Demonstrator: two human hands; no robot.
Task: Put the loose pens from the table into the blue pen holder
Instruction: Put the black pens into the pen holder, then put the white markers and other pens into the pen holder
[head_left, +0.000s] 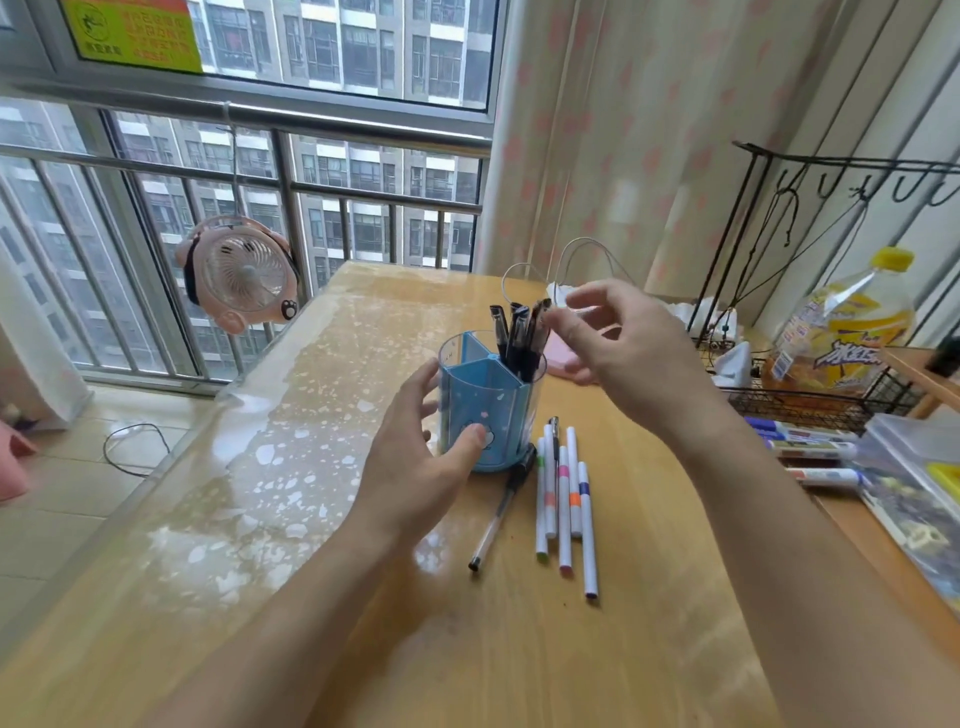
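Observation:
The blue pen holder (488, 410) stands upright in the middle of the wooden table (322, 519), with several black pens (519, 332) sticking out of its back compartment. My left hand (415, 467) cups its left side, thumb pressed on the front. Above and to the right, my right hand (618, 353) hovers with fingers spread, thumb tip right at the top of the rightmost black pen. Loose on the table just right of the holder lie a clear gel pen (498, 514) and several white markers with coloured bands (566, 499).
A black wire basket (810, 400) with a yellow drink bottle (841, 327) stands at the right. Near it are whiteboard markers (805, 441) and a clear plastic box (919, 457). A pink fan (239, 275) hangs on the window railing. A pink item and a white cable lie behind the holder.

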